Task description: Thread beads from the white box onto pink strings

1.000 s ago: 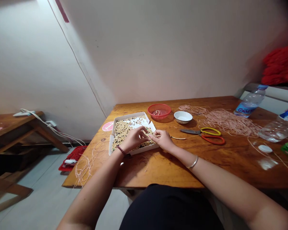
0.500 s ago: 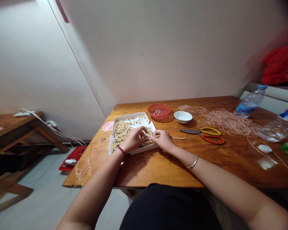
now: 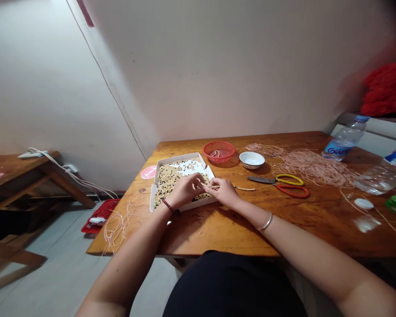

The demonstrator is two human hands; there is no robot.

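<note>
Wooden table (image 3: 237,240) against a pale wall (image 3: 218,79), head view | left hand (image 3: 186,189) curls over the beads (image 3: 167,178) in the white tray (image 3: 198,204), its grip too small to tell | right hand (image 3: 222,192) is closed on the beaded strand (image 3: 246,189), which trails right towards the scissors (image 3: 274,182) | red basket (image 3: 219,160) and white bowl (image 3: 251,165) stand behind | pink cord (image 3: 312,166) lies heaped farther right

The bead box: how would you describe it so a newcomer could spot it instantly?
Find the wooden table, then the left hand over its left part. Partly beneath that hand lies the bead box, shallow, white and squarish. Unlike the round red basket and round white bowl to its right, it is strewn with many pale and dark beads.
</note>
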